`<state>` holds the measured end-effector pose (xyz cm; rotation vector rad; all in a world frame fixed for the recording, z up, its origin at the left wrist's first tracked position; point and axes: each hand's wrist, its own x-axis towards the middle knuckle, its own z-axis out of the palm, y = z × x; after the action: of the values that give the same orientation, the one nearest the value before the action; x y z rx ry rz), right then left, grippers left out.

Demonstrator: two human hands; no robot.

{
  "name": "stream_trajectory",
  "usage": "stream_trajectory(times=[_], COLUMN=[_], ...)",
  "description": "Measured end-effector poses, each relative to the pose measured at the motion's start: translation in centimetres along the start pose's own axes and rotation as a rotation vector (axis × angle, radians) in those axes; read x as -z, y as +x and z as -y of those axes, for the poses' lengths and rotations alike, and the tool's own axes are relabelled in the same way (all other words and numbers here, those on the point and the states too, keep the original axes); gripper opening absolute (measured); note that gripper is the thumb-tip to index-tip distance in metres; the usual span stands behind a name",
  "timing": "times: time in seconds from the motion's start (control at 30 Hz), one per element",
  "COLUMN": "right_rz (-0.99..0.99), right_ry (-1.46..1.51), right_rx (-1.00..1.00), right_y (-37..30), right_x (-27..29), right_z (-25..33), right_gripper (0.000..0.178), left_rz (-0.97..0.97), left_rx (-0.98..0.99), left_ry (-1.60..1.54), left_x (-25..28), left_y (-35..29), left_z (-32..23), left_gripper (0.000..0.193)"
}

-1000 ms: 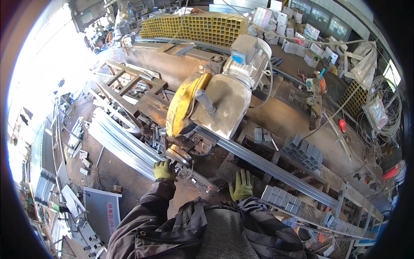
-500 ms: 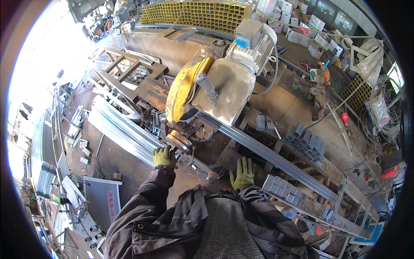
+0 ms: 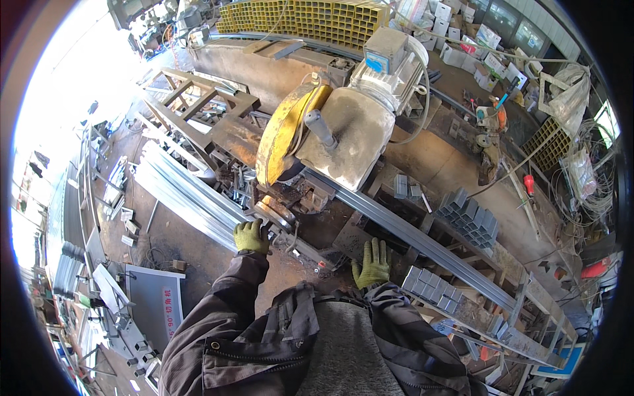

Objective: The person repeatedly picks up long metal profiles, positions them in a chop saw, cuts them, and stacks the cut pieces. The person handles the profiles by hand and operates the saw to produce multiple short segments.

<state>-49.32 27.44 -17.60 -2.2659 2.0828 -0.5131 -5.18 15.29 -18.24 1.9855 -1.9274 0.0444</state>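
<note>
A cut-off saw with a yellow blade guard (image 3: 285,135), a dusty metal cover and a grey motor (image 3: 383,82) stands in front of me. Long grey square tubes (image 3: 422,237) run out from under it toward the lower right. My left hand (image 3: 251,237), in a yellow-green glove, is closed at the rim of a rusty handwheel (image 3: 276,212), on what looks like its handle; the palm side is hidden. My right hand (image 3: 374,265), gloved alike, lies with fingers stretched on the machine's dark base, beside the tubes, and holds nothing.
Short cut tube pieces are stacked in a bundle (image 3: 432,289) right of my right hand and in another (image 3: 469,218) beyond the long tubes. Long shiny profiles (image 3: 188,191) lie at the left. Farther off are yellow square tubes (image 3: 297,25) and a rusty beam (image 3: 231,69).
</note>
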Motion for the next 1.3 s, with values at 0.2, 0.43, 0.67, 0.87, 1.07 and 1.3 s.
stream_trajectory(times=[0.2, 0.43, 0.67, 0.87, 1.07, 1.3], right_rz=[-0.016, -0.092, -0.053, -0.046, 0.039, 0.068], right_ry=[-0.016, -0.004, -0.01, 0.018, 0.004, -0.001], right_rx=[-0.003, 0.042, 0.029, 0.039, 0.002, 0.002], right_y=[0.1, 0.2, 0.0, -0.2, -0.2, 0.0], right_x=[0.1, 0.2, -0.2, -0.9, -0.5, 0.3], right_z=[0.2, 0.2, -0.1, -0.4, 0.0, 0.5], right_gripper=[0.086, 0.086, 0.088, 0.09, 0.089, 0.089], left_rz=[0.009, -0.033, -0.074, 0.031, 0.063, -0.106], left_rx=[0.002, -0.021, -0.045, 0.031, 0.04, -0.041], left_ry=[0.012, -0.007, 0.008, 0.007, -0.01, -0.034], left_x=[0.0, 0.0, 0.0, -0.2, -0.4, 1.0], left_y=[0.0, 0.0, 0.1, -0.1, -0.1, -0.4], left_z=[0.0, 0.1, 0.0, 0.2, 0.8, -0.1], left_gripper=[0.036, 0.036, 0.036, 0.041, 0.048, 0.033])
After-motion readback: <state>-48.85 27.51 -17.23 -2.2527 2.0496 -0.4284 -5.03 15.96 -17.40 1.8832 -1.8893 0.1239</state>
